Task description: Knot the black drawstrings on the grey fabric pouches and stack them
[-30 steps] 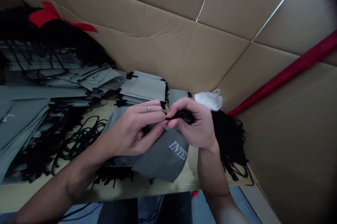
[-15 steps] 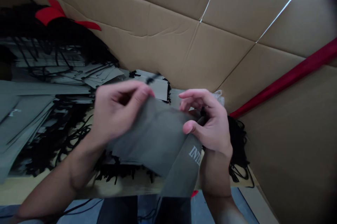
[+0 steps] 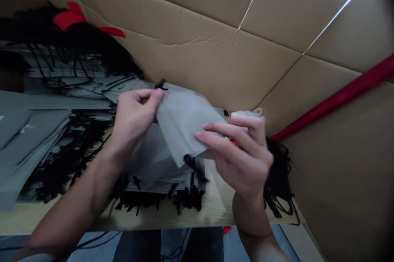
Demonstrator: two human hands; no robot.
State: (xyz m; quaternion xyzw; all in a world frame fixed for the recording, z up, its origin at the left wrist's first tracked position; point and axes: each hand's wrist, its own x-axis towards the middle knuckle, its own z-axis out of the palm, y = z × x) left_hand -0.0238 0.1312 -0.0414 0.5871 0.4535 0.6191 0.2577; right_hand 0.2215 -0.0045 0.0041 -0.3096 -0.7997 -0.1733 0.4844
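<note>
A grey fabric pouch (image 3: 187, 120) with a black cord knotted at its corner is held up between my hands, slanting and partly blurred. My left hand (image 3: 137, 108) is closed, with thumb and forefinger pinching the pouch's upper left corner near another black cord end. At the other side, my right hand (image 3: 243, 155) has its fingertips on the pouch's right part; its thumb side is partly hidden. Below lies a stack of similar grey pouches (image 3: 150, 151), with black knotted cord ends (image 3: 189, 198) bunched along the front edge.
More grey pouches (image 3: 40, 135) lie in piles on the left of the wooden table (image 3: 138, 219). Behind them is a heap of black cords (image 3: 117, 55) with a red strip (image 3: 69, 19). Black cords (image 3: 278, 176) hang at right. Cardboard walls (image 3: 197, 44) enclose the back.
The pouch has been swung up and turned; its printed strip, which hung down by my right hand, is out of sight. My right fingers have stretched leftward over the pouch.
</note>
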